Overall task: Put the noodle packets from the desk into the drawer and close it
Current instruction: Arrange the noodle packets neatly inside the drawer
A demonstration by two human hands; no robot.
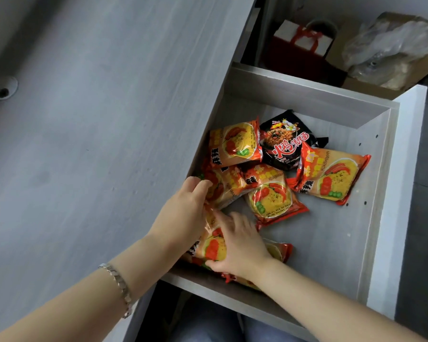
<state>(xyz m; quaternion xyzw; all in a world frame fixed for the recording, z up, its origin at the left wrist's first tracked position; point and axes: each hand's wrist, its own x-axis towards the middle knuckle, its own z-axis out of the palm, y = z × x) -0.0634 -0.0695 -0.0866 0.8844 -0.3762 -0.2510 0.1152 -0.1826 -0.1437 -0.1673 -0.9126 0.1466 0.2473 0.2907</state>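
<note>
Currently, an open drawer [371, 169] is seen from above, pulled out from under a grey desk [97, 144]. Several orange noodle packets [269, 196] and one black packet [284, 141] are scattered on the drawer floor. None can be seen left on the desk top.

Both hands are inside the drawer at its near left corner. The left hand [183, 213] is laid over a packet tucked under the desk edge, its grip curled loosely around the wrapper's corner. The right hand [237, 243] is spread wide and pressed flat on another orange packet [213, 248]; nothing is pinched.

Risk is judged to lie at the near wall. One packet [237, 280] appears to be draped over the drawer's front rim under the right wrist. If the drawer were pushed in as things lie, that packet could be caught between rim and desk, crushed, or dropped to the floor. The pile under the hands also sits high, so the desk's underside could snag it. Fingers left inside could be trapped.

Beyond the drawer, a red and white gift bag [304, 43] and a cardboard box stuffed with clear plastic [391, 45] are stood on the floor. A bracelet [119, 285] is worn on the left wrist. The person's legs are under the drawer front, close to its path.
</note>
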